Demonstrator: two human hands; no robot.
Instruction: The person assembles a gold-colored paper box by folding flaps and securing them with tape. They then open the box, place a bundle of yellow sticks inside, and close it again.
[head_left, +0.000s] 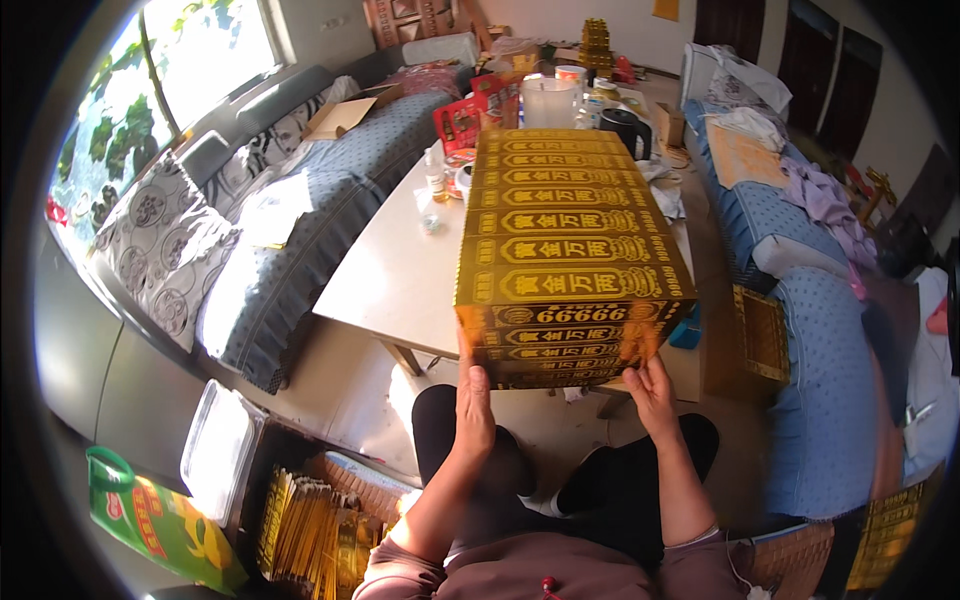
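Note:
A large block of stacked golden paper boxes (559, 247), printed with characters, reaches from the near edge of a white table (375, 285) back over its middle. My left hand (474, 409) is pressed flat against the block's lower left near corner. On the lower right near corner lies my right hand (652, 394), thumb on the front face and fingers partly hidden at the side. The block is between both hands. Under it, the table surface is hidden. Beside my left forearm, a container holds many folded golden papers (315, 529) standing on edge.
Behind the block stand a clear plastic pitcher (549, 103) and a black kettle (626, 131). Small bottles (435, 176) are at its left. Blue-covered sofas (352, 165) flank the table. A golden box (761, 334) sits at the right, and a green bag (161, 525) at lower left.

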